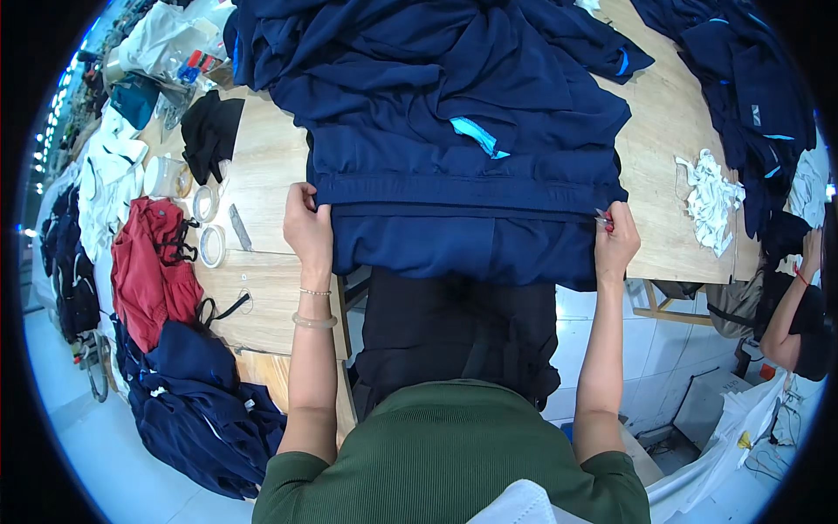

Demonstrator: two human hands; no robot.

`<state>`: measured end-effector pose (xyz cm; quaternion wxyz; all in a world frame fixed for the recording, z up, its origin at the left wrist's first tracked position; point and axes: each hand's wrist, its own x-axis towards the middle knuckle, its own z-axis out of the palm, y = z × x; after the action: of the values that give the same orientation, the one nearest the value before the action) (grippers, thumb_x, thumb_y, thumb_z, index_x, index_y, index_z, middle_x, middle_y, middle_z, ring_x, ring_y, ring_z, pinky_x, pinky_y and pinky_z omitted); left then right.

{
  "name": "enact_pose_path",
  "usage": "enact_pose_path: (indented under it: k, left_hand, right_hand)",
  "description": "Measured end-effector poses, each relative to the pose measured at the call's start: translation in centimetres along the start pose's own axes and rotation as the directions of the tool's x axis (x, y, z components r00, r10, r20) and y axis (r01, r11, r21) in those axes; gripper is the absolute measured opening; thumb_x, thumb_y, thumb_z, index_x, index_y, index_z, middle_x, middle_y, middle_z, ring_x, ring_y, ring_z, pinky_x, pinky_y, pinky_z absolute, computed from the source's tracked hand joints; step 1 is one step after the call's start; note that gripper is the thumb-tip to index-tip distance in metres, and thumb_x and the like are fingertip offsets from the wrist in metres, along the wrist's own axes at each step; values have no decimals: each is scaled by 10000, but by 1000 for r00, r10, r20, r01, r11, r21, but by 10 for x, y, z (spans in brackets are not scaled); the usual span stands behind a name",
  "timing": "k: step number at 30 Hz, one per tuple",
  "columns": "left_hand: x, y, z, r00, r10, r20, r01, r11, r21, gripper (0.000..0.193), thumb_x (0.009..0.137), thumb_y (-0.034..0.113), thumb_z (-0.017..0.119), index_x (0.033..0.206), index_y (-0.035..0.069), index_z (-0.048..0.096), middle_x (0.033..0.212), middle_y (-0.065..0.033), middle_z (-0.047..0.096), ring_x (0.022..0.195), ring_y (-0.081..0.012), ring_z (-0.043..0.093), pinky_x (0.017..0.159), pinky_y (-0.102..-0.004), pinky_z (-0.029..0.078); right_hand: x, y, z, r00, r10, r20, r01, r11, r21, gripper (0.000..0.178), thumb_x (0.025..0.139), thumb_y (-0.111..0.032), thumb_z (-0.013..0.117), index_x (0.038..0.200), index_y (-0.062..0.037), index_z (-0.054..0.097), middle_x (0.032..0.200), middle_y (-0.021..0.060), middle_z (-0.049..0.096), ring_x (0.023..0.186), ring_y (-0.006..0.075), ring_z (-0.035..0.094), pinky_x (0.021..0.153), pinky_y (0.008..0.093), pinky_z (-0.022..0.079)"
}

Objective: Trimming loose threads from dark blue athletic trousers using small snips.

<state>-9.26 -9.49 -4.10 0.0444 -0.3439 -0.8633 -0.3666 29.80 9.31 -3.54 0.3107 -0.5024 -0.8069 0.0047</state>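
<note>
A navy garment (pixel 410 170) with a gathered elastic band lies spread across the wooden table in front of me. My left hand (pixel 307 225) is closed on the left end of the band, thumb and fingers pinching its edge. At the band's right end, my right hand (pixel 618 234) is closed as well, with a small metal-tipped tool with a red part (pixel 604 220) poking out of the fingers, perhaps thread snips. The band is stretched straight between both hands. Below it, the garment's lower layer hangs over the table's front edge. A light-blue strip (pixel 478 137) shows among the folds.
Tape rolls (pixel 212 245), a grey flat strip (pixel 239 227) and a black cloth (pixel 209 135) lie left on the table (pixel 266 188). Red clothing (pixel 157 266) is further left. Crumpled white scraps (pixel 711 201) lie right, near another person's arm (pixel 790 314).
</note>
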Motion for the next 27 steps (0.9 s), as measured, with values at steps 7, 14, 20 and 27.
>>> enact_pose_path:
  k: [7, 14, 20, 27]
  left_hand:
    - [5, 1, -12, 957, -63, 282, 74, 997, -29, 285, 722, -18, 706, 960, 37, 559, 743, -61, 516, 670, -176, 525, 624, -292, 445]
    - [-21, 55, -61, 924, -75, 374, 245, 869, -430, 252, 861, 34, 651, 1107, 35, 593, 935, -26, 580, 828, -93, 551, 720, -221, 480]
    - [-77, 114, -1, 460, 29, 887, 885, 71, -461, 344, 947, 104, 555, 1259, -36, 524, 1207, -125, 591, 1121, -180, 575, 1003, -340, 449]
    - [-77, 129, 41, 546, 15, 838, 804, -291, -519, 239, 964, 142, 542, 1149, -7, 572, 1233, -136, 574, 1221, -232, 513, 1089, -385, 380]
  right_hand:
    - [2, -19, -4, 984, 113, 140, -128, 987, 98, 260, 742, 4, 699, 809, -38, 451, 759, 120, 499, 658, 309, 530, 581, 311, 433]
    - [4, -62, -46, 931, 275, 240, -334, 906, 260, 282, 777, -132, 761, 904, -29, 531, 768, 103, 546, 664, 223, 566, 627, 308, 464]
    - [22, -130, 1, 951, -188, 245, 132, 965, 229, 502, 688, -14, 702, 1169, -87, 577, 895, 87, 553, 839, 270, 556, 725, 362, 426]
    - [29, -128, -2, 953, -138, 268, 24, 921, 388, 155, 723, 44, 644, 846, -41, 603, 752, 101, 583, 709, 249, 583, 661, 310, 453]
